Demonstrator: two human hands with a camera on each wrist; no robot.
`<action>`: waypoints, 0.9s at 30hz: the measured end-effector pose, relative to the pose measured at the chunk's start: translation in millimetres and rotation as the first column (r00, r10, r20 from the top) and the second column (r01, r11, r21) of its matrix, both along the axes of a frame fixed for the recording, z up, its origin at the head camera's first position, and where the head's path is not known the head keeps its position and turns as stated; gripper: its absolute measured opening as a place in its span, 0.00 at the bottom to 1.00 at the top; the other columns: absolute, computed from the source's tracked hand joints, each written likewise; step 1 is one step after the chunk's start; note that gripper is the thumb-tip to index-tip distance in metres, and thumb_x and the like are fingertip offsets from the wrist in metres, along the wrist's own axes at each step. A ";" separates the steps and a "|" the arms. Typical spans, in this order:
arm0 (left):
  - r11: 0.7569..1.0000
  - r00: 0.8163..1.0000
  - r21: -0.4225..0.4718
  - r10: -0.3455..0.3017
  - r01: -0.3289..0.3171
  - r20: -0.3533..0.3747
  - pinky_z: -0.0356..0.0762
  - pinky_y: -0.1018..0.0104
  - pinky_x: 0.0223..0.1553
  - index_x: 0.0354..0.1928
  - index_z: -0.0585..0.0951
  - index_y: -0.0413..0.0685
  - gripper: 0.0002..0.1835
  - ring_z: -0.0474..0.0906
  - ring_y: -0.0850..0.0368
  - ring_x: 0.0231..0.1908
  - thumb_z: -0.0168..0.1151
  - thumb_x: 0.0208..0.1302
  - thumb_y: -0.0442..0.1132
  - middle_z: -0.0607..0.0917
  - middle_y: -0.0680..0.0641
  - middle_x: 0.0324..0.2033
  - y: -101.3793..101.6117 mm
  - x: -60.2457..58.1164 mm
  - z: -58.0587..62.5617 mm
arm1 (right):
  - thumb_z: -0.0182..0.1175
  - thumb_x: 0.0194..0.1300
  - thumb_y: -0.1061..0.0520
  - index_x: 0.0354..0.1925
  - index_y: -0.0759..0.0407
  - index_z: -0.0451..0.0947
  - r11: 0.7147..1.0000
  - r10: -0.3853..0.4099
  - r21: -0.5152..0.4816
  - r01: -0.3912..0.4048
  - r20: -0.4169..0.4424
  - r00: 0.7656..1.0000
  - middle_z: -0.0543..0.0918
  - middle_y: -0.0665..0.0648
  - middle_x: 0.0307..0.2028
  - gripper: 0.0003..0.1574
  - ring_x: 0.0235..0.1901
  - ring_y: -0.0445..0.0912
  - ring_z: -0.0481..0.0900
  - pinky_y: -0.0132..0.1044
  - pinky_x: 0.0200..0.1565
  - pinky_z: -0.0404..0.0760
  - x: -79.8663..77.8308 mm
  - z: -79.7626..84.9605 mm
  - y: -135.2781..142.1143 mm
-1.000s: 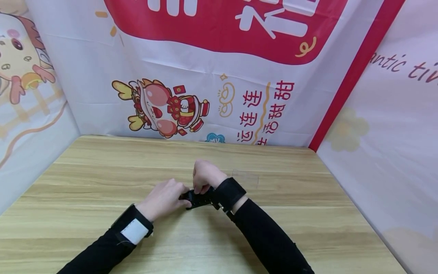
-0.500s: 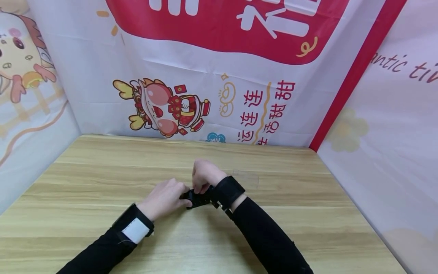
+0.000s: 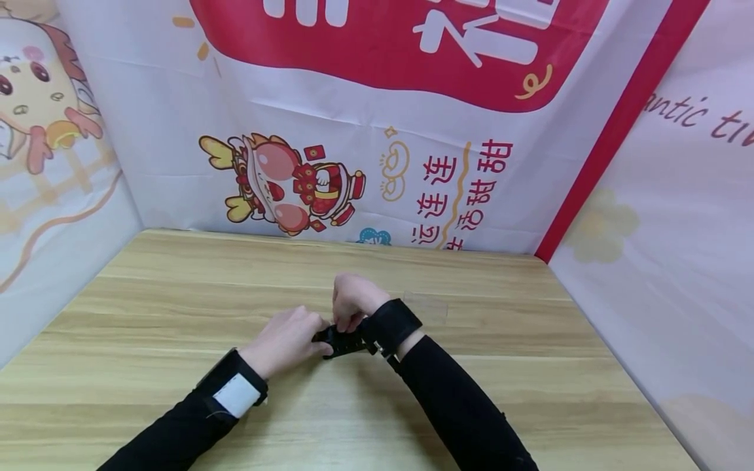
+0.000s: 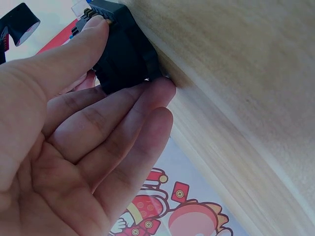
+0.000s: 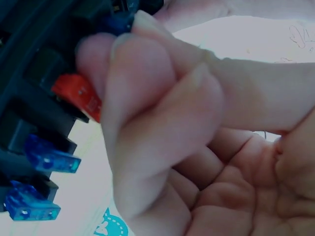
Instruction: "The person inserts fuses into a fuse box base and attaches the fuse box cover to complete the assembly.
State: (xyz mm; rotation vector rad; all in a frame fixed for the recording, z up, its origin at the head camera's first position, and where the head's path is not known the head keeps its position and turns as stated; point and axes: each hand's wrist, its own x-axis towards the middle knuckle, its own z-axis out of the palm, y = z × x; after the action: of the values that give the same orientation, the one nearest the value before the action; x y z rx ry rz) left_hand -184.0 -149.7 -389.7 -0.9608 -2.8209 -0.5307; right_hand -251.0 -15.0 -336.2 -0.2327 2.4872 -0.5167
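A black fuse box [image 3: 349, 343] lies on the wooden table under both hands. My left hand [image 3: 287, 341] holds its left end, the thumb on the top edge and the fingers against the other side in the left wrist view. My right hand [image 3: 355, 302] bends down over the box with curled fingers. In the right wrist view its fingertips pinch at a blue blade fuse [image 5: 115, 22], mostly hidden by them. Beside them a red blade fuse [image 5: 81, 96] sits in the box, and farther along are a blue fuse [image 5: 51, 155] and another blue fuse [image 5: 32, 201].
A clear flat piece [image 3: 425, 307] lies on the table [image 3: 501, 392] behind the right wrist. Printed cloth [image 3: 330, 104] hangs along the table's back edge and both sides. Each wrist wears a black strap.
The head view has shifted slightly. Both hands keep almost the same place on the fuse box, and no clear movement of the fuses shows.
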 end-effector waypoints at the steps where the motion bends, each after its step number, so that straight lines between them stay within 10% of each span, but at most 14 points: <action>1: 1.000 1.000 -0.003 0.000 0.000 -0.001 0.59 0.72 0.18 0.26 0.80 0.54 0.09 0.62 0.67 0.18 0.71 0.53 0.46 0.70 0.61 0.17 -0.1 -0.2 -0.5 | 0.66 0.49 0.74 0.24 0.66 0.81 1.000 0.005 0.003 -0.005 0.003 1.000 0.80 0.59 0.25 0.07 0.21 0.46 0.81 0.33 0.25 0.77 -0.4 -0.2 -0.1; 27: 1.000 1.000 -0.020 0.010 -0.010 -0.002 0.58 0.72 0.17 0.24 0.78 0.55 0.11 0.61 0.67 0.16 0.70 0.53 0.48 0.69 0.60 0.14 -0.5 0.2 0.4 | 0.72 0.47 0.66 0.23 0.63 0.82 0.985 0.157 -0.087 -0.152 0.045 0.987 0.82 0.57 0.23 0.06 0.21 0.46 0.80 0.36 0.29 0.78 -9.4 0.8 16.1</action>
State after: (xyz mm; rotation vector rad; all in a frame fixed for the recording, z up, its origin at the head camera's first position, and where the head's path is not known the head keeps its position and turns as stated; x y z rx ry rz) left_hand -183.9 -150.2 -389.3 -0.9502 -2.8326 -0.5016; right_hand -260.4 1.2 -335.4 -0.4363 2.3769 -0.5540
